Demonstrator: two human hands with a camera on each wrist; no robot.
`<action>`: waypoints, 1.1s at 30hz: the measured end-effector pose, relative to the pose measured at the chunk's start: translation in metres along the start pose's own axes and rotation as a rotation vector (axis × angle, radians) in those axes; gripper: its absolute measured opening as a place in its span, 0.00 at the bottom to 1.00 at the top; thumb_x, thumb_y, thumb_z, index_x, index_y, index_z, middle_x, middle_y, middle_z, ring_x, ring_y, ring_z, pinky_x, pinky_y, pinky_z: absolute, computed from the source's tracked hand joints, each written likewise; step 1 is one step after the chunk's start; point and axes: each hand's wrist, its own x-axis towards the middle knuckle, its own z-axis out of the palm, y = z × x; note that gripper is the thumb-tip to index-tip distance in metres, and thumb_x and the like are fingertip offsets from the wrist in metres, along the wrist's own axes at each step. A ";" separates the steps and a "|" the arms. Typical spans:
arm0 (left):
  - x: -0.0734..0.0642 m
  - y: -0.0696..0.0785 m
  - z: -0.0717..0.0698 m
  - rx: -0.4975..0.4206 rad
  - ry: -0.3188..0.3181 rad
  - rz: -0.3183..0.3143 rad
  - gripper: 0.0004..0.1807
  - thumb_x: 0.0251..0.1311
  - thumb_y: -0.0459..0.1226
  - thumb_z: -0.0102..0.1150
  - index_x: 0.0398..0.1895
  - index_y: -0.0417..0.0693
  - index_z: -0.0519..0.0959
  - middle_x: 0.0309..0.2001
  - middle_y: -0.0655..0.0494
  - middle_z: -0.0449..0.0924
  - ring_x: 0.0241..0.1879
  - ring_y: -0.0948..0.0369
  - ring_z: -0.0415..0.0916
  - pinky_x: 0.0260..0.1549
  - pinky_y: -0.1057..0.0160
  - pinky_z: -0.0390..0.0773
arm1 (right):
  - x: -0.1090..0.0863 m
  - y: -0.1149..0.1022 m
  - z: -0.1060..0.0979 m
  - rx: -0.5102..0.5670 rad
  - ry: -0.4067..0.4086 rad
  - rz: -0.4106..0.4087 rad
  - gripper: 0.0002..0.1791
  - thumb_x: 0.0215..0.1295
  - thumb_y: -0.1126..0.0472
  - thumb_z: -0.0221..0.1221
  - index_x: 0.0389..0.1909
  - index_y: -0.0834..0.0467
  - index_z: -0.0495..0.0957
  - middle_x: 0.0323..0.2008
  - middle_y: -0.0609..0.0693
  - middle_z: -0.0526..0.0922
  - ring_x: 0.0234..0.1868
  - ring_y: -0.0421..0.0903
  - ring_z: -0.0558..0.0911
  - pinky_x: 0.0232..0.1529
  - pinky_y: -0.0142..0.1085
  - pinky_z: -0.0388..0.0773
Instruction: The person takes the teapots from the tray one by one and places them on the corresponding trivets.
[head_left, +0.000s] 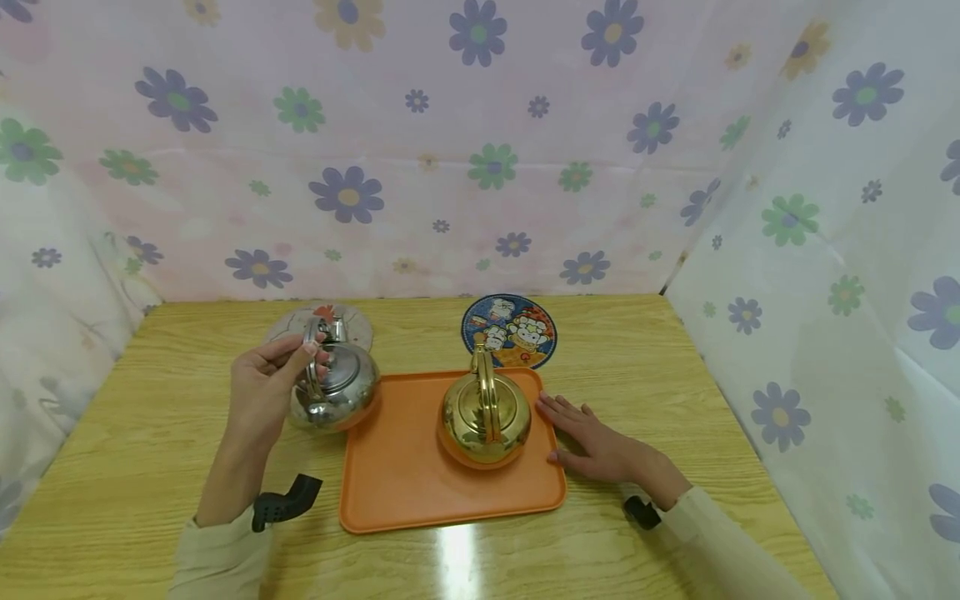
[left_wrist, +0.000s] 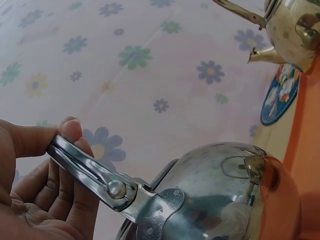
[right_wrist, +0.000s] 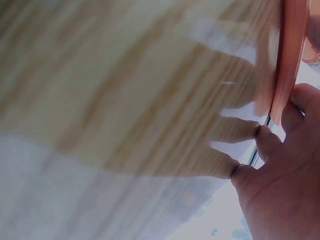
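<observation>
My left hand (head_left: 258,387) pinches the upright handle (left_wrist: 95,172) of a shiny silver kettle (head_left: 352,396) between thumb and fingers. This kettle overlaps the left edge of an orange tray (head_left: 397,496) in the head view, its spout pointing to the back. Whether its base touches anything is hidden. A gold kettle (head_left: 459,421) stands on the right half of the tray, handle up. At the tray's right rim lies my right hand (head_left: 603,446), fingers extended; in the right wrist view its fingertips (right_wrist: 245,172) meet the wood table beside the rim.
Behind the silver kettle lies a pale round mat (head_left: 362,327), partly covered by it. A blue round mat (head_left: 480,317) with cartoon figures lies behind the gold kettle. Flowered curtains (head_left: 420,225) enclose the wooden table (head_left: 637,350) at the back and sides.
</observation>
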 end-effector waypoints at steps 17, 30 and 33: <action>0.009 -0.006 -0.013 -0.026 -0.069 0.041 0.11 0.70 0.26 0.57 0.42 0.48 0.87 0.29 0.59 0.89 0.30 0.67 0.87 0.41 0.74 0.84 | -0.002 -0.001 0.000 0.008 -0.007 0.004 0.43 0.78 0.45 0.53 0.83 0.50 0.42 0.83 0.49 0.42 0.82 0.57 0.42 0.76 0.68 0.39; 0.022 -0.010 -0.024 -0.054 -0.122 0.066 0.14 0.70 0.26 0.56 0.49 0.50 0.85 0.33 0.56 0.90 0.33 0.65 0.88 0.38 0.71 0.85 | -0.002 -0.003 -0.002 0.002 0.001 0.003 0.43 0.77 0.45 0.54 0.83 0.52 0.43 0.83 0.50 0.42 0.82 0.59 0.43 0.75 0.69 0.39; 0.024 -0.009 -0.024 -0.015 -0.110 0.062 0.12 0.70 0.27 0.57 0.48 0.51 0.85 0.32 0.58 0.89 0.32 0.66 0.87 0.40 0.72 0.85 | -0.002 -0.003 -0.002 0.005 -0.002 0.010 0.44 0.77 0.44 0.54 0.83 0.50 0.42 0.83 0.48 0.41 0.82 0.58 0.42 0.76 0.68 0.39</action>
